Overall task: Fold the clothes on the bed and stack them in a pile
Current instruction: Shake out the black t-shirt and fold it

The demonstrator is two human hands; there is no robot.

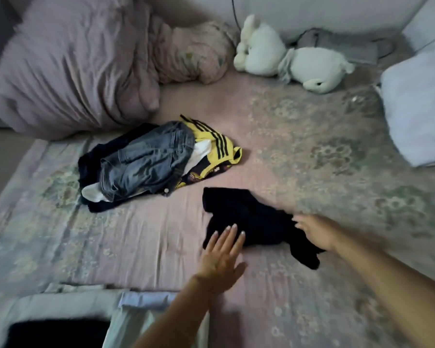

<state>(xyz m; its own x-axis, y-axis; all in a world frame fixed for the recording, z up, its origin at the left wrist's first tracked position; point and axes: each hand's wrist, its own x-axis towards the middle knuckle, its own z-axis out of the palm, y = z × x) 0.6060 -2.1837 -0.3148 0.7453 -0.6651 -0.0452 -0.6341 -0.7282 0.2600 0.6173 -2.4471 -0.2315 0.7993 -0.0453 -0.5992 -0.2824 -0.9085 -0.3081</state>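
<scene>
A black garment (251, 219) lies crumpled on the pink floral bed sheet (141, 242), near the front middle. My left hand (222, 257) lies flat with straight fingers, its fingertips on the garment's lower left edge. My right hand (317, 231) is blurred and reaches the garment's right side; its fingers touch the cloth. Further back on the left lies a heap of unfolded clothes: blue jeans (146, 159) on top, a yellow shirt with black stripes (216, 144) beside them, dark and white pieces underneath.
A big pink pillow (68, 64) and a rolled pink blanket (194, 54) fill the back left. Two white plush toys (286, 56) lie at the back. A white pillow (417, 114) sits at the right. Pale folded cloth (86, 302) lies at the front left edge.
</scene>
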